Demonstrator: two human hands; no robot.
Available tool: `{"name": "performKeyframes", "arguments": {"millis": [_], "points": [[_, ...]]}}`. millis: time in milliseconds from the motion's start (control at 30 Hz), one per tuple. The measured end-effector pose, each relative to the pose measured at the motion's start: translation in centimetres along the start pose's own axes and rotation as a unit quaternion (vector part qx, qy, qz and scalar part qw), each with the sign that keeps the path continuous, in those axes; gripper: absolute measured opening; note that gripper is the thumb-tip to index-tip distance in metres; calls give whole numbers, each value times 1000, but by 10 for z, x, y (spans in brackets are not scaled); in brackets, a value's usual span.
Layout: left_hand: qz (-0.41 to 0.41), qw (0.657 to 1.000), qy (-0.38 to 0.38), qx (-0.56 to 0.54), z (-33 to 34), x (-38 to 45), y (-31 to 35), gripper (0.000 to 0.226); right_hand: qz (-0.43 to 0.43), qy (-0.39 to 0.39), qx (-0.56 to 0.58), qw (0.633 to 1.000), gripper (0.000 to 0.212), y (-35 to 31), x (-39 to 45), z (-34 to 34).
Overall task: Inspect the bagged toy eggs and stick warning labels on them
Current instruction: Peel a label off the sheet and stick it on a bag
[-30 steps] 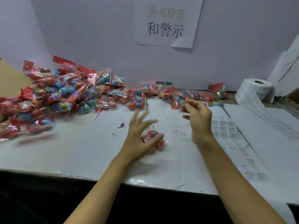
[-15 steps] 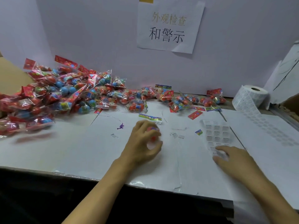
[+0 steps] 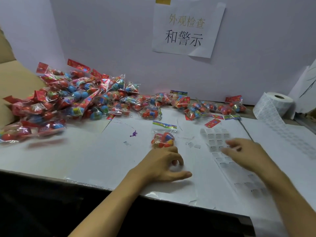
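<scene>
A clear bag of red toy eggs [image 3: 163, 139] with a colourful header card lies on the white table [image 3: 85, 151] in front of me. My left hand [image 3: 164, 165] sits at the bag's near edge, fingers curled onto its lower end and thumb stretched right. A strip of small white warning labels [image 3: 216, 138] lies to the right of the bag. My right hand [image 3: 248, 154] is blurred, its fingertips over the strip's near part. I cannot see a label in it. A big heap of bagged eggs [image 3: 77, 103] fills the left back.
More bagged eggs [image 3: 205, 106] line the back wall. A label roll [image 3: 275, 104] stands at the back right, its tail running toward me. A cardboard box flap [image 3: 15, 79] is at the far left. Two loose labels [image 3: 193, 145] lie between the bag and the strip.
My left hand has drawn back toward me, uncovering the bag it was covering. My right hand has moved up the label strip, away from me.
</scene>
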State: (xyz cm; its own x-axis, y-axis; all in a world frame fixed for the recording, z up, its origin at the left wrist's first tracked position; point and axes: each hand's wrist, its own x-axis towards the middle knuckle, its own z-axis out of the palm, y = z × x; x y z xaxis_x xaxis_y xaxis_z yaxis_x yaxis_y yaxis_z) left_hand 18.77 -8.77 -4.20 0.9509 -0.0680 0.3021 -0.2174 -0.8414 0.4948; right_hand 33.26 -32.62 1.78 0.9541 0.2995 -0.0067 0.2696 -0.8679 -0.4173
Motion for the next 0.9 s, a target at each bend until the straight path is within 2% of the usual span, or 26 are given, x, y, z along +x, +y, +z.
{"name": "performKeyframes", "arguments": {"millis": [67,100,267,400,500,600,667,700,767,833,900], "points": [[-5,1000,-6,9,-1,2,1,42,99,-86,-152,980,71,34,-6,-8],[-7,1000,-5,9,0,2,2,41,120,-103,-177,971,75,46,-10,-8],[-14,1000,-9,11,1,5,-1,37,135,-78,26,987,74,68,-13,0],[-25,999,-19,21,2,10,1,38,148,-116,58,980,45,56,-2,-3],[-44,997,-25,52,11,20,14,46,128,-102,119,979,45,45,-2,-4],[-91,995,-32,31,23,35,35,62,95,-57,266,958,35,34,1,-1],[-122,991,-53,-19,28,43,49,73,86,-35,317,944,39,27,4,-3],[-136,987,-61,-59,31,47,55,70,81,-25,324,942,47,24,5,-4],[-150,974,-56,-162,38,50,62,51,77,-4,326,942,54,19,7,-5],[-151,946,-47,-284,43,51,65,33,68,27,324,943,52,16,8,-4],[-156,895,-39,-416,47,47,67,26,51,69,300,950,44,15,7,-3]]}}
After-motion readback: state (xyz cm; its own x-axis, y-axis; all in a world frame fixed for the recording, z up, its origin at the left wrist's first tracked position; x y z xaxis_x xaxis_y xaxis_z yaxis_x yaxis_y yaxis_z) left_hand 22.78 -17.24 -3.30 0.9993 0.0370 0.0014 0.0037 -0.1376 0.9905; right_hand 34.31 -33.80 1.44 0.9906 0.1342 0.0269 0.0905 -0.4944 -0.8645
